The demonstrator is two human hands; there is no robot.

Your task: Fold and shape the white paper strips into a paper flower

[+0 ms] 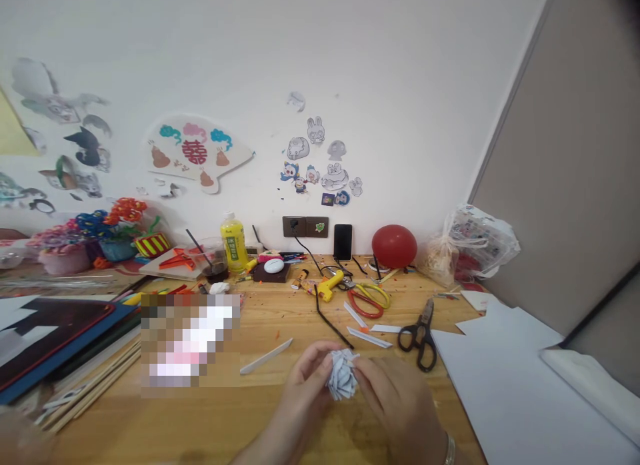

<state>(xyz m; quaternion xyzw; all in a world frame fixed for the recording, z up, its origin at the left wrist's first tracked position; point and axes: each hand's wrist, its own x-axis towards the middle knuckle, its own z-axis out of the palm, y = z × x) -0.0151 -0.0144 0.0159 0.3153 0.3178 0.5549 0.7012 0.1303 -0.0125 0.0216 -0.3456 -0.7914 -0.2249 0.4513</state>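
My left hand [313, 375] is closed around a bluish-white paper flower [342, 378], a round cluster of many small overlapping paper petals. From the other side, my right hand [393, 392] pinches the flower's upper right edge between thumb and fingers. Both hands are low over the table, in front of me. A bent black stem [333, 325] runs toward the flower's top; whether it is joined to it I cannot tell. Left of my hands lies a white paper strip [267, 356]. More cut strips [369, 337] and black-handled scissors [423, 338] lie beyond my right hand.
White paper sheets [530, 378] cover the right side. Behind are a yellow glue gun [331, 286], red-and-yellow scissors [367, 300], a phone [343, 242], a red balloon [395, 246] and a drink bottle [235, 242]. Wooden sticks [95, 385] lie left, beside a blurred-out patch.
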